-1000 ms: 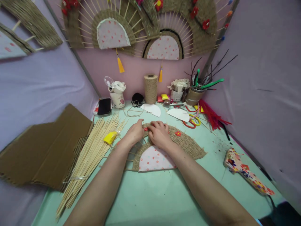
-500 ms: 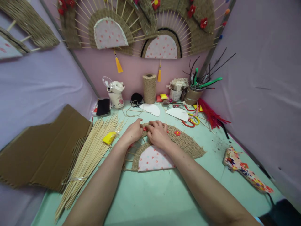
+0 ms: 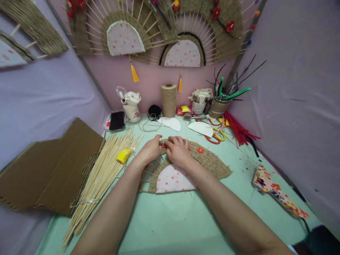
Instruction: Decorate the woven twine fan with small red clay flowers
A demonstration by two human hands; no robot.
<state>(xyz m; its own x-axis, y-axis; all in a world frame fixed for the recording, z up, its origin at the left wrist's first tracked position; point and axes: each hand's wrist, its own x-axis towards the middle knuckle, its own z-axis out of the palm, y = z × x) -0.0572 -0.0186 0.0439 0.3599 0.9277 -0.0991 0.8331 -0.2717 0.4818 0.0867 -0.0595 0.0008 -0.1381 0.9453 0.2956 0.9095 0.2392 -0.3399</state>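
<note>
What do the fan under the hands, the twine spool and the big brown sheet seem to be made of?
Fan: apparently matte, jute-like twine, seen in its coarse brown strands; its spotted half-round centre could be fabric or paper.
Twine spool: similar dull plant fibre, judging by the wound strands.
Brown sheet: likely matte corrugated cardboard, given the ridged edge.

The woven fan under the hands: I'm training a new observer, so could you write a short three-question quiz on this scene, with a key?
1. True or false: the left hand is gripping the scissors.
2. Which lies on the table to the right of the fan?
A) the brown cardboard
B) the flower-patterned tool
C) the twine spool
3. Fill in: the yellow packet lies on the bundle of ____.

Key:
1. False; its fingers are at the fan's far edge, next to a red flower.
2. B
3. Sticks
</note>
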